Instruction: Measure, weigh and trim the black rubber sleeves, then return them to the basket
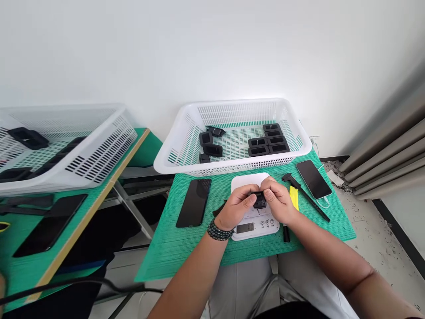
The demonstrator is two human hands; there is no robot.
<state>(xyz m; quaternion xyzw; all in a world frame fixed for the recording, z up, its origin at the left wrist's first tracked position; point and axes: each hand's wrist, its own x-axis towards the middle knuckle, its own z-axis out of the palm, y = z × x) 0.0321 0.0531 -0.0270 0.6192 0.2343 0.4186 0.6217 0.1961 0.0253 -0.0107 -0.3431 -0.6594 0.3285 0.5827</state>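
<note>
A small black plastic part is pinched between both hands above the white scale. My left hand grips its left side with thumb and fingers, a beaded bracelet round the wrist. On the right side my right hand holds the same part, thumb on top. The scale's small display shows at its lower left, its digits too blurred to read. Behind the scale stands a white basket, with several black frame-shaped parts grouped at its right and several loose black parts at its left.
A dark phone lies left of the scale. Rightward are a yellow item, a black caliper and a phone with a white cable. Another green-covered table at left bears a basket and a phone.
</note>
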